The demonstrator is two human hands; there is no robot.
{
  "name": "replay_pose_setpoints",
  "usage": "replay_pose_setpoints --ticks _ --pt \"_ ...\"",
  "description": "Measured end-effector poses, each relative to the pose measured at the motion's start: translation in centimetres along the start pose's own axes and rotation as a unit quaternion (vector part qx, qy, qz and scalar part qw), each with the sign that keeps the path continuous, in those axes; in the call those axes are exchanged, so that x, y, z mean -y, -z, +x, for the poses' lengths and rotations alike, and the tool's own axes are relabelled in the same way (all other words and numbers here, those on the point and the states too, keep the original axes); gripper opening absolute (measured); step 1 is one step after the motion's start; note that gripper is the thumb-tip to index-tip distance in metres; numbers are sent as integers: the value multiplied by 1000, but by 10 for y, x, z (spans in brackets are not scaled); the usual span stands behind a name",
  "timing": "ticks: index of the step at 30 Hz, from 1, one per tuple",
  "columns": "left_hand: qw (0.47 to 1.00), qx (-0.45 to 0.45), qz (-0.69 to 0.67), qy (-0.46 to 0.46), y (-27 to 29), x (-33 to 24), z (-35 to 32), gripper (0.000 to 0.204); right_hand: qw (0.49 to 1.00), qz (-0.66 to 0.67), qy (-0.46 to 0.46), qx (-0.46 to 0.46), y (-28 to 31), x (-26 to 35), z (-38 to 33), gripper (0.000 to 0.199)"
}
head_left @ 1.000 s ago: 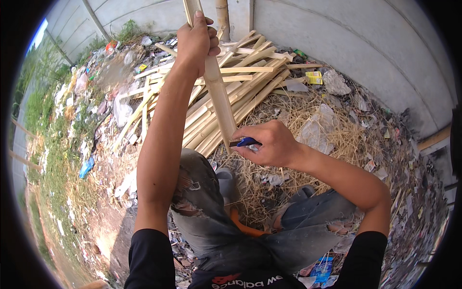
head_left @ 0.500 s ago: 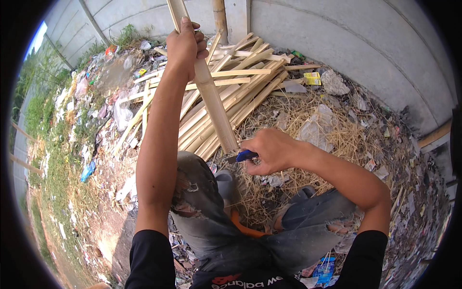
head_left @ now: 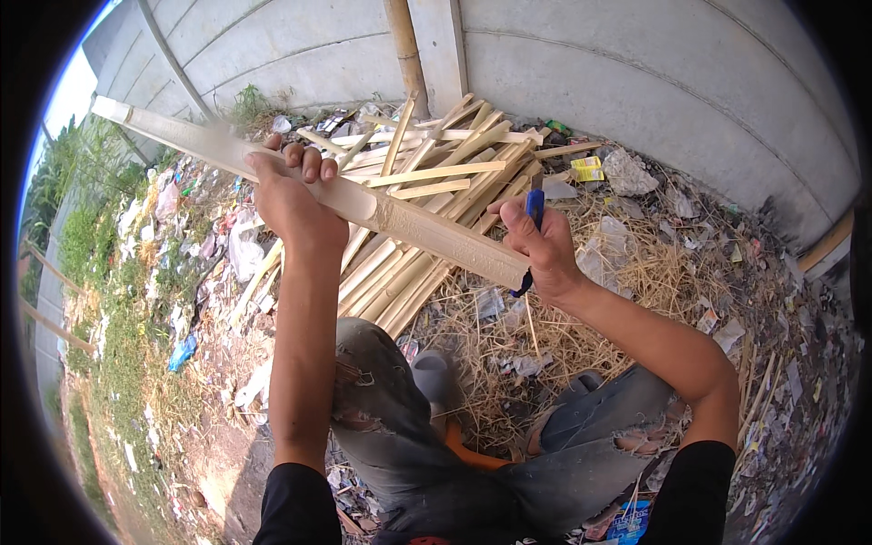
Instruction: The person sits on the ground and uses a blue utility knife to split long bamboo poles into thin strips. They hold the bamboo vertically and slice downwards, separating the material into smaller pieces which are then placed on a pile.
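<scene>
My left hand is closed around a long split bamboo piece, its pale hollow inside facing up. The piece slants from the upper left down to the right, with a node ridge near its middle. In my right hand is a blue utility knife, held upright with its dark blade pointing up and away from me. The lower right end of the bamboo meets or lies just beside my right hand; I cannot tell if they touch. Part of the knife handle is hidden by the fingers.
Beyond the bamboo lies a pile of split bamboo strips on littered ground. A grey concrete wall with a bamboo pole stands behind. Dry straw and plastic scraps cover the right; weeds grow at left. My bent legs are below.
The bamboo piece has swung from steep to a flatter slant, its far end now at the upper left. My right hand has risen and turned, the knife blade now pointing up.
</scene>
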State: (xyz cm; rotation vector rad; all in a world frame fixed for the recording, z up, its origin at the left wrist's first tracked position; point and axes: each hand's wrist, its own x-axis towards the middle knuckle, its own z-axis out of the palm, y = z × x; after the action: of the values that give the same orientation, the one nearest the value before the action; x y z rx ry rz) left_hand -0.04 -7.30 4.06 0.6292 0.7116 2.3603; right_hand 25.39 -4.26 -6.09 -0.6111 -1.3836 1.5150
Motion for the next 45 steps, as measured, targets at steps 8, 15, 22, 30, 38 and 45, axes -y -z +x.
replay_pose_setpoints --ticks 8,15,22,30,38,45 --pt "995 -17 -25 -94 48 2 -74 32 997 67 -28 16 10 33 -14 37" --pt "995 -73 66 15 69 11 -195 43 992 106 -66 -24 11 41 -14 35" --pt "850 300 228 367 93 -42 -302 36 992 64 -87 -59 17 41 -9 38" --pt "672 413 612 -60 43 -11 -204 77 988 -50 -77 -123 23 25 -5 36" --pt "757 427 441 225 64 27 -169 57 949 -312 23 26 41 40 -9 57" --pt "790 325 252 454 67 21 -161 44 853 -503 18 138 20 46 -30 54"
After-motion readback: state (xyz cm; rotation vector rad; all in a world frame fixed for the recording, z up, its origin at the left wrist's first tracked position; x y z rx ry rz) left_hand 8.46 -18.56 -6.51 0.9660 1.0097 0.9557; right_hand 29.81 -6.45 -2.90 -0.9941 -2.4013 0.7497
